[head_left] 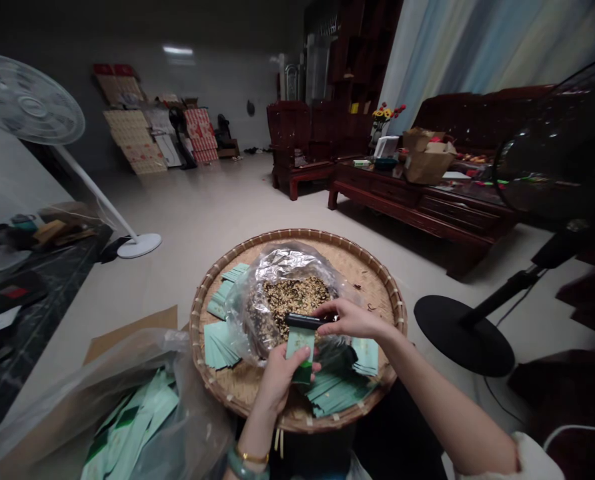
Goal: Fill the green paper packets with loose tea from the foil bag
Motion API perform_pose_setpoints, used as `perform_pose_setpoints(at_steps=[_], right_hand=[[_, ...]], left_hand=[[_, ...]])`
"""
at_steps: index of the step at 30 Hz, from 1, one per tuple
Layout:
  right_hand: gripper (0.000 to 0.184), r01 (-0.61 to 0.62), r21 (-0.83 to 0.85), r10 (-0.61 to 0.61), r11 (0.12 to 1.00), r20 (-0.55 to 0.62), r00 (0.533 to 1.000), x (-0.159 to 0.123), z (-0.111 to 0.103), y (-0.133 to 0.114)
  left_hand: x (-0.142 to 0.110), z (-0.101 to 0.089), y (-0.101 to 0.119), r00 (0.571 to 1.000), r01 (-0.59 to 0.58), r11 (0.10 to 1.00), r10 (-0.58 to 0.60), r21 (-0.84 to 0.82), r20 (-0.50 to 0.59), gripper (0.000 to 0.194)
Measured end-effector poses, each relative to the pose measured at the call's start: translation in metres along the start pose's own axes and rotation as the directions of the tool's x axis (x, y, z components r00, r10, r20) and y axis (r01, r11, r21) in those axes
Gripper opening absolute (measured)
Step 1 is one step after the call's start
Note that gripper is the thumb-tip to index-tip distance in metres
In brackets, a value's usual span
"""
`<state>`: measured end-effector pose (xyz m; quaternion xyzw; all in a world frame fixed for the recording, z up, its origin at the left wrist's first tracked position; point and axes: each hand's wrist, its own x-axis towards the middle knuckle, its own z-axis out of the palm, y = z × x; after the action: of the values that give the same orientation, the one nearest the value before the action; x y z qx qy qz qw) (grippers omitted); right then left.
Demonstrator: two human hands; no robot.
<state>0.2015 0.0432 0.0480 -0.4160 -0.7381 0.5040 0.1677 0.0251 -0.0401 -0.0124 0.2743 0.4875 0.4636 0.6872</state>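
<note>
**A:** What does the left hand (pixel 280 379) have?

**B:** It is closed around the lower part of a pale green sachet (pixel 300 347); the sachet stands upright above the fingers; a green bangle (pixel 241 463) and a thin gold bracelet (pixel 252 457) sit on that wrist.

**A:** And the right hand (pixel 352 319)?

**B:** Its thumb and fingers are in a narrow pinch on a black bar-shaped tool (pixel 305 321); the tool lies across the sachet's top edge; I cannot tell what kind of tool it is; a white sleeve (pixel 532 460) shows at the end of that arm.

**A:** What lies under the hands?

**B:** A round woven bamboo tray (pixel 297 235); on it sits a crumpled clear plastic bag lined with foil (pixel 282 263), open around a heap of speckled brown seeds or grain (pixel 297 300), just behind the hands; loose sachets lie left of the bag (pixel 221 343), beside the right hand (pixel 365 355), and by the near rim (pixel 336 393).

**A:** And around the tray?

**B:** A large clear plastic bag (pixel 127 417) with more sachets inside lies at lower left; a white standing fan (pixel 30 100) is on the left, a black fan (pixel 462 337) on the right; farther off, a dark red wooden coffee table (pixel 402 213) carries a brown paper bag (pixel 425 163); printed cartons (pixel 132 140) lean against the far wall.
</note>
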Motion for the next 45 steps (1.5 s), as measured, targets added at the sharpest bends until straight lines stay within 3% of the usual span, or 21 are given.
perform_pose_setpoints(at_steps=[12,18,24,27,38,41,45], right_hand=[[0.032,0.041,0.051,-0.036,0.998,-0.080,0.996,0.003,0.006,0.009],[0.029,0.000,0.049,0.005,0.999,-0.106,0.994,0.003,0.011,0.005],[0.041,-0.070,0.279,0.059,0.958,0.049,0.997,0.005,0.007,0.012],[0.043,-0.094,0.353,0.080,0.931,0.053,0.995,0.004,0.001,0.018],[0.036,0.013,0.106,-0.001,0.994,-0.109,0.994,0.003,0.011,0.017],[0.040,-0.011,0.124,0.022,0.992,-0.093,0.995,0.003,0.011,0.015],[0.031,-0.047,0.097,0.056,0.994,-0.100,0.993,0.004,0.011,0.014]], left_hand=[[-0.002,-0.002,0.002,1.000,0.009,1.000,-0.009,-0.015,0.019,0.045],[0.007,-0.010,0.002,0.981,-0.185,0.982,0.186,0.024,-0.052,0.041],[0.011,-0.017,0.001,0.954,-0.262,0.957,0.276,0.122,-0.115,0.040],[0.006,-0.016,0.004,0.954,-0.265,0.961,0.273,0.083,-0.123,0.039],[0.005,-0.013,0.007,0.969,-0.234,0.967,0.241,0.105,-0.061,0.041],[0.006,-0.015,0.007,0.964,-0.243,0.961,0.254,0.134,-0.079,0.040],[0.006,-0.016,0.007,0.964,-0.245,0.958,0.257,0.152,-0.072,0.040]])
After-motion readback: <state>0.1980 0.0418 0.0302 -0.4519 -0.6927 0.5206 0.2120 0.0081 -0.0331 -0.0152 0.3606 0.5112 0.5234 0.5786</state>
